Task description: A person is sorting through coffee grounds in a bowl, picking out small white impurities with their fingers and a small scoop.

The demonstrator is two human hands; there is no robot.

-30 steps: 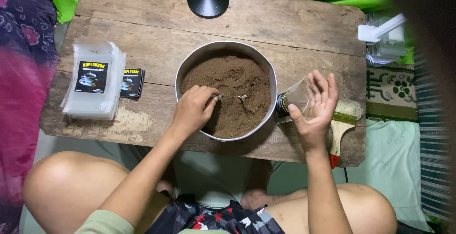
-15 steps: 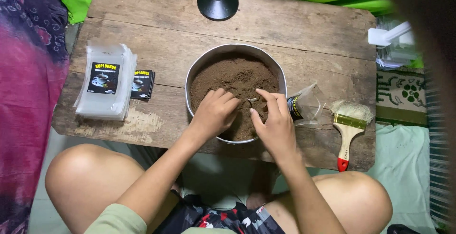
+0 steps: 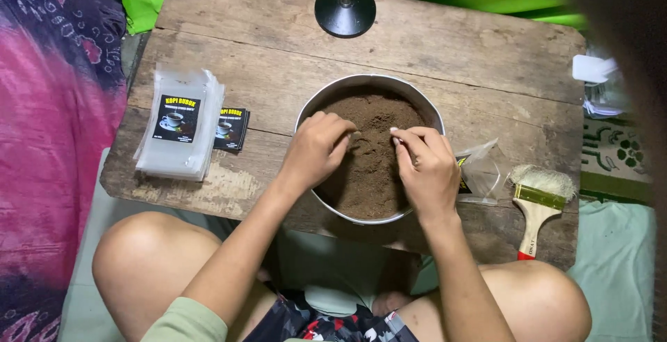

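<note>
A round metal bowl (image 3: 417, 102) of brown powder (image 3: 372, 175) stands in the middle of a worn wooden table (image 3: 445, 43). My left hand (image 3: 316, 153) rests on the bowl's left rim with its fingers curled down onto the powder; what they enclose is hidden. My right hand (image 3: 429, 170) lies over the bowl's right side, fingertips pinched together and touching the powder near the left hand. A clear plastic pouch (image 3: 483, 172) lies on the table just right of the bowl, beside my right hand and not held.
A stack of clear pouches with black labels (image 3: 179, 130) sits at the table's left, with loose black labels (image 3: 231, 128) next to it. A paint brush (image 3: 538, 199) lies at the right edge. A black lamp base (image 3: 345, 10) stands at the back. My bare knees flank the near edge.
My right hand let go of the plastic pouch, which now lies on the table, and moved left into the bowl. My left hand stayed on the powder.
</note>
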